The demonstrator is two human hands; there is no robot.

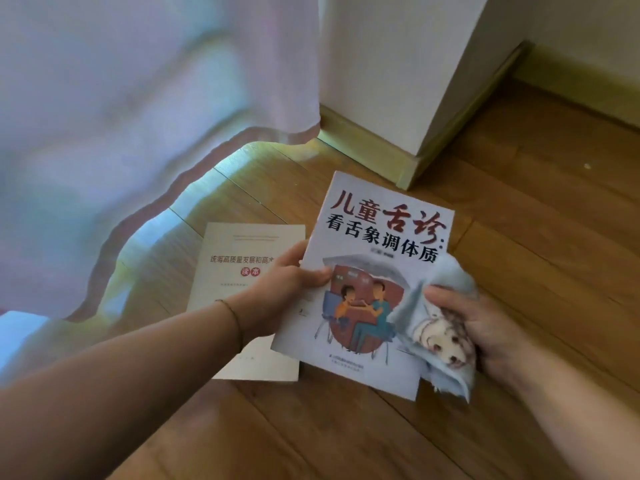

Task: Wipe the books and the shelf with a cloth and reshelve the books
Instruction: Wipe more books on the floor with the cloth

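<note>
Head view: the left hand grips the white book by its left edge, thumb curled over the cover, holding it above the floor. The right hand clutches a bunched blue cloth against the book's lower right corner. A cream book lies flat on the floor, partly under the left hand. Wiping looks mid-way at best; whether either book is clean is unclear, and reshelving remains. No shelf is in sight. A curtain hides the left.
</note>
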